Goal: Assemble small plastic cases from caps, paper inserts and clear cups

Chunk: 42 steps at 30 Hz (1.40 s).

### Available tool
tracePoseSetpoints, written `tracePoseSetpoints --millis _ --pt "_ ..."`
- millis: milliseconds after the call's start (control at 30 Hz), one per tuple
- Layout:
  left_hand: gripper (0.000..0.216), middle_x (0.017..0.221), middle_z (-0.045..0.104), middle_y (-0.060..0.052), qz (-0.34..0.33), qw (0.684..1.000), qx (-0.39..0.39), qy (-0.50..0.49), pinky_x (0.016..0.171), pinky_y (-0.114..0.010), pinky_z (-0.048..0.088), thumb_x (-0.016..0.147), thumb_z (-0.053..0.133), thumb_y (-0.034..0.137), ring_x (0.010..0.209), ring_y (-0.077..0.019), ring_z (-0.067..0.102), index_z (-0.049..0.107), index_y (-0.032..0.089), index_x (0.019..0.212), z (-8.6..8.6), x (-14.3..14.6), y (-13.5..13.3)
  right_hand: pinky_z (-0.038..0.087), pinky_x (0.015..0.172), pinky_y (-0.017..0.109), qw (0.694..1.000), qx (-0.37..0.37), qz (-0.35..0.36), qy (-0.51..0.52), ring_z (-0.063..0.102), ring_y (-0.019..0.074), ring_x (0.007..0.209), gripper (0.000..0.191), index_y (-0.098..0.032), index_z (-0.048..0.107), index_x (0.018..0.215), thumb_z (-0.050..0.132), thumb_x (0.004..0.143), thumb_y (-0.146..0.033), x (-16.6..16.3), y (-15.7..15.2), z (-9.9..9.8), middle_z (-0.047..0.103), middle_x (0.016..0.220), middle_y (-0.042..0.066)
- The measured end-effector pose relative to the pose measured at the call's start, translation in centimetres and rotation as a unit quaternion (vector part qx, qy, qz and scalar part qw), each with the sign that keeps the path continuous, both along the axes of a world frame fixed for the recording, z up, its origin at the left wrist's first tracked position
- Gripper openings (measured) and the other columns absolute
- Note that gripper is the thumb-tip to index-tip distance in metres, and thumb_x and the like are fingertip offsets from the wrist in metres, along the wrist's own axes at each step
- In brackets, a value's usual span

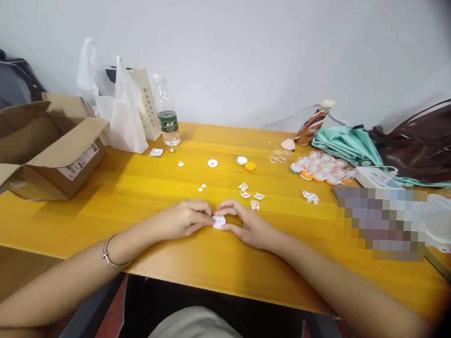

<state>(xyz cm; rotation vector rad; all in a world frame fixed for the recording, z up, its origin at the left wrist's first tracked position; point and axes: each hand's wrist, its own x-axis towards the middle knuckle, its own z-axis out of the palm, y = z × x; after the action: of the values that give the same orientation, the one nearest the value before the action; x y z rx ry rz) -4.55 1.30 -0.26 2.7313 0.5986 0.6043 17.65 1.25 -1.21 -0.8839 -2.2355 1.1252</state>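
My left hand (183, 218) and my right hand (245, 224) meet at the middle of the yellow table (133, 204). Both pinch a small white round plastic piece (218, 222) between their fingertips, resting on the tabletop. A silver bracelet (111, 258) sits on my left wrist. Just beyond my fingers lie several small white cut-out pieces (251, 195). Farther back lie a white disc (212, 163), a white cap (241, 160) and an orange cap (250, 166).
An open cardboard box (41, 149) stands at the left. Behind it are a white plastic bag (122, 113) and a water bottle (168, 116). A cluster of clear capsules (322, 169), a tilted brown bottle (313, 124), teal cloth (346, 142) and a dark bag (431, 144) crowd the right.
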Motion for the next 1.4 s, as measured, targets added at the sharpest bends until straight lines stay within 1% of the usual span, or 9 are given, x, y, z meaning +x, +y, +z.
tracePoseSetpoints --millis 167,300,400,500,633,800,1033,1267,1400 --pt "0.024 0.091 0.062 -0.009 -0.011 0.999 -0.004 0.034 0.079 -0.026 0.045 0.087 0.042 0.015 0.086 -0.0144 0.058 0.065 0.016 0.090 0.1 0.1 -0.1 0.040 0.093 0.040 1.000 0.013 0.003 0.007 0.056 0.0183 0.104 0.027 -0.022 0.044 0.106 0.053 0.081 -0.020 0.0 0.0 0.0 0.063 0.109 0.006" --pt "0.021 0.092 0.062 -0.008 -0.004 0.999 -0.047 0.001 0.079 -0.024 0.045 0.087 0.044 0.017 0.086 -0.0132 0.058 0.064 0.016 0.093 0.1 0.1 -0.1 0.041 0.094 0.039 1.000 0.002 0.013 0.014 0.055 0.0183 0.107 0.027 -0.022 0.045 0.108 0.052 0.082 -0.021 0.1 0.0 -0.1 0.061 0.111 0.007" --pt "0.018 0.094 0.061 -0.007 0.038 0.995 -0.092 -0.030 0.078 -0.024 0.045 0.083 0.052 0.025 0.086 -0.0132 0.058 0.061 0.017 0.097 0.1 0.1 0.1 0.041 0.095 0.038 1.000 -0.004 0.020 0.016 0.054 0.0177 0.110 0.027 -0.021 0.045 0.110 0.051 0.083 -0.022 0.2 0.2 -0.4 0.058 0.114 0.008" --pt "0.030 0.094 0.060 -0.005 0.095 0.988 -0.118 -0.035 0.073 -0.025 0.046 0.074 0.064 0.033 0.084 -0.0145 0.057 0.057 0.017 0.098 0.0 0.3 0.1 0.041 0.097 0.037 0.999 -0.009 0.027 0.032 0.052 0.0170 0.113 0.032 -0.021 0.042 0.113 0.051 0.083 -0.022 0.2 0.2 -0.7 0.055 0.117 0.008" --pt "0.025 0.088 0.061 -0.002 0.120 0.982 -0.139 -0.044 0.068 -0.022 0.045 0.076 0.061 0.030 0.077 -0.0118 0.057 0.054 0.018 0.098 -0.4 0.9 -0.3 0.041 0.097 0.041 0.998 -0.014 0.002 0.055 0.053 0.0185 0.113 0.040 -0.025 0.035 0.118 0.052 0.083 -0.023 0.1 0.2 -1.1 0.046 0.125 0.009" --pt "0.021 0.091 0.061 -0.004 0.131 0.986 -0.080 -0.070 0.073 -0.025 0.045 0.080 0.055 0.028 0.083 -0.0133 0.057 0.053 0.018 0.099 -0.4 1.0 -0.6 0.039 0.097 0.044 0.995 -0.027 -0.047 0.081 0.054 0.0195 0.109 0.043 -0.024 0.039 0.112 0.062 0.075 -0.024 -0.1 0.6 -1.5 0.048 0.119 0.008" --pt "0.022 0.097 0.061 -0.009 0.088 0.991 -0.014 -0.098 0.080 -0.028 0.046 0.084 0.050 0.023 0.090 -0.0149 0.057 0.056 0.016 0.104 -0.4 1.1 -0.5 0.048 0.082 0.033 0.962 -0.196 -0.058 0.179 0.061 0.0120 0.079 0.033 -0.022 0.045 0.100 0.062 0.074 -0.032 -0.4 0.4 -0.6 0.062 0.086 0.001" --pt "0.016 0.089 0.063 -0.007 0.115 0.987 0.027 -0.111 0.075 -0.025 0.048 0.083 0.053 0.024 0.082 -0.0130 0.059 0.062 0.015 0.093 -0.6 1.7 -0.8 0.050 0.073 0.029 0.946 -0.229 -0.105 0.205 0.061 0.0108 0.069 0.031 -0.021 0.047 0.095 0.065 0.071 -0.032 -1.2 -0.2 -0.5 0.061 0.076 -0.001" --pt "0.016 0.082 0.063 -0.007 0.150 0.985 0.037 -0.075 0.071 -0.025 0.048 0.085 0.050 0.025 0.077 -0.0130 0.059 0.062 0.014 0.086 -1.1 2.0 -1.0 0.052 0.066 0.029 0.948 -0.205 -0.134 0.204 0.061 0.0106 0.062 0.030 -0.021 0.047 0.092 0.064 0.072 -0.034 -1.7 -0.4 -1.0 0.060 0.070 -0.003"
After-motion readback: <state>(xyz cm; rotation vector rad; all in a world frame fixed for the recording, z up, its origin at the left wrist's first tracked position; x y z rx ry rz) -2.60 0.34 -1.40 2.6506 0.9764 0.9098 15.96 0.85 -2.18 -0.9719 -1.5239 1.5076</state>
